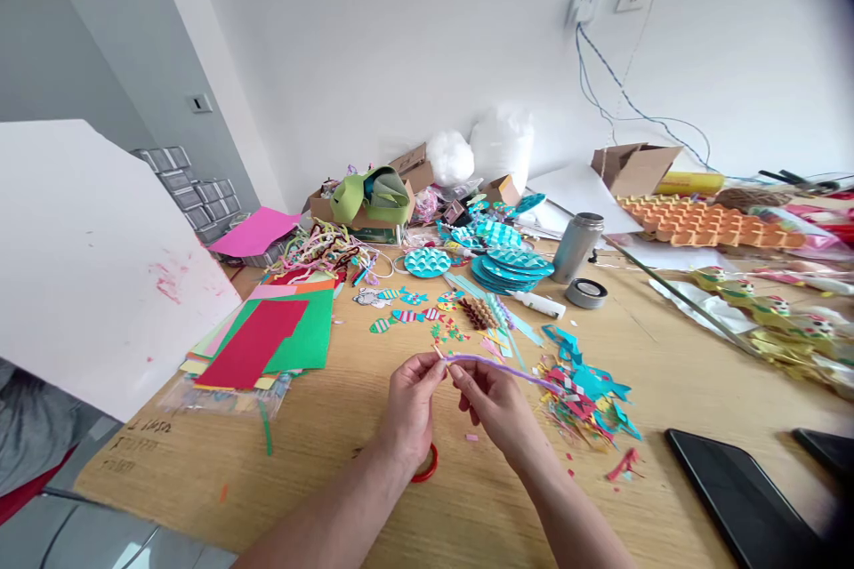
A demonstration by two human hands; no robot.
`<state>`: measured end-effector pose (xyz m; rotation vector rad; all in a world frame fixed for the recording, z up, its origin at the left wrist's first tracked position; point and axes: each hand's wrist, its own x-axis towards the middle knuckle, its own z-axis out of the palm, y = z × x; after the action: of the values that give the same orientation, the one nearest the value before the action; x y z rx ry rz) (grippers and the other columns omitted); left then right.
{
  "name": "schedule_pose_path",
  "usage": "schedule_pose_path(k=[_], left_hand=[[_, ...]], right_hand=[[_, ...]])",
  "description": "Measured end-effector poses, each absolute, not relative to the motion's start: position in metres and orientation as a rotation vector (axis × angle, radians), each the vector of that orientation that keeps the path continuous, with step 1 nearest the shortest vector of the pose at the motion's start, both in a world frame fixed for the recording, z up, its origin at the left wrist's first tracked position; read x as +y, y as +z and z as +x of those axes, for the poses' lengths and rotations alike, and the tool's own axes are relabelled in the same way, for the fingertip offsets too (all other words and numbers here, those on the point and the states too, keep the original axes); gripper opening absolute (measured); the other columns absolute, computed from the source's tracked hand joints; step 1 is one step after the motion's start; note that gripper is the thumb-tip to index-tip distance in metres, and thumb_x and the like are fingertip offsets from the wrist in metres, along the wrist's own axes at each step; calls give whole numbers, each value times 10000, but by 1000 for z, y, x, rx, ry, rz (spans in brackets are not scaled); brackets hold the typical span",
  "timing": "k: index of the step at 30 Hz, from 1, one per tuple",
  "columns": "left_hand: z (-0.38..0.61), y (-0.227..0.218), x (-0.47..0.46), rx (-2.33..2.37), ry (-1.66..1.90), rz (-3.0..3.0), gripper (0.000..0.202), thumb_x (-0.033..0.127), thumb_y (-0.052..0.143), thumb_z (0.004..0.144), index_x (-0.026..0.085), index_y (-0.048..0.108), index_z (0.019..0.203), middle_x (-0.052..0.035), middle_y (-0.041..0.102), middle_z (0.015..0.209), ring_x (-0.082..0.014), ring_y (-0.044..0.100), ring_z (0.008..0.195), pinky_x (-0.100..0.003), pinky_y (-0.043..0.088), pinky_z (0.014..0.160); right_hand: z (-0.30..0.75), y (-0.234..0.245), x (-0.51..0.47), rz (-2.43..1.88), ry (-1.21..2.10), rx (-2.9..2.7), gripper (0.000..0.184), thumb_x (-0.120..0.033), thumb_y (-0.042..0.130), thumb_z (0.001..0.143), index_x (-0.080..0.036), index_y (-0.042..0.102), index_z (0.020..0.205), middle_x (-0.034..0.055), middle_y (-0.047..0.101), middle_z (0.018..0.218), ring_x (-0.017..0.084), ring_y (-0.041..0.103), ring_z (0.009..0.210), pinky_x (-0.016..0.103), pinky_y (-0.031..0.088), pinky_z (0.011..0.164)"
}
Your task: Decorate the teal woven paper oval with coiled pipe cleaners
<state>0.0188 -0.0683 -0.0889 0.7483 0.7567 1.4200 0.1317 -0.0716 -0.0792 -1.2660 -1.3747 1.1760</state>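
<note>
A purple pipe cleaner [507, 367] is stretched out to the right from between my fingertips. My right hand [494, 404] pinches it near its left end, thumb against fingers. Close beside, my left hand [414, 400] is closed in a pinch where the pipe cleaner meets a thin pale stick-like tip [439, 353]; how the two join is hidden by the fingers. Under my left wrist lies a red ring-shaped thing [428, 465], partly covered. Just beyond the hands are paper fish [408, 316] and coiled pipe cleaners [478, 314].
Paper scraps [580, 396] lie right of my hands, with a black phone [740, 498] nearer. Coloured sheets [253, 342] are stacked left. Behind stand blue plates [511, 271], a glue bottle [539, 304], a metal flask [578, 247] and an orange egg tray [707, 222].
</note>
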Motion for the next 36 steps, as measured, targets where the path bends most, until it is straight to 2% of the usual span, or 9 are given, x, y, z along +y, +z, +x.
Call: schedule_pose_path(k=[4,7,11,16,25,36], left_hand=[[23,-93,-72,773,1418,826,162,266,668,738,119,654,803,-55,662,777,-159,582,763,-266,429,699],[23,-96,-71,818,1429,840,150,256,680,726,122,659,789,-32,649,750,-128,563,737,-248,422,725],[16,-93,-67,839,1321,873,159,256,706,689,119,645,743,-7,612,652,-100,535,637,-233,422,669],[-2,-84,-59,899,1064,1093,239,330,703,679,103,644,725,-31,624,607,-109,543,574,-234,426,597],[-23,-87,-48,982,760,1458,319,374,616,748,105,695,902,-75,689,747,-144,610,686,-257,458,662],[-25,-84,-49,1076,660,1482,295,353,588,734,108,688,865,-70,682,700,-151,612,638,-248,450,592]], right_hand=[[131,-78,-71,-1260,1126,-1322,399,-559,555,755,-160,571,762,-29,487,490,102,434,395,204,326,354],[134,-76,-70,-1246,1102,-1335,380,-546,568,752,-167,570,731,-23,486,506,108,446,427,207,325,370],[143,-73,-69,-1257,1051,-1434,326,-494,582,766,-172,585,716,-15,512,537,108,450,459,215,349,415],[153,-72,-69,-1270,1095,-1631,297,-446,550,797,-172,589,692,-23,495,529,109,448,467,220,359,436],[151,-67,-72,-1318,1008,-1808,300,-414,512,824,-173,609,672,-2,539,578,116,455,490,227,355,452],[146,-77,-71,-1315,843,-1859,269,-348,494,842,-170,628,691,30,606,647,148,518,575,238,376,517]])
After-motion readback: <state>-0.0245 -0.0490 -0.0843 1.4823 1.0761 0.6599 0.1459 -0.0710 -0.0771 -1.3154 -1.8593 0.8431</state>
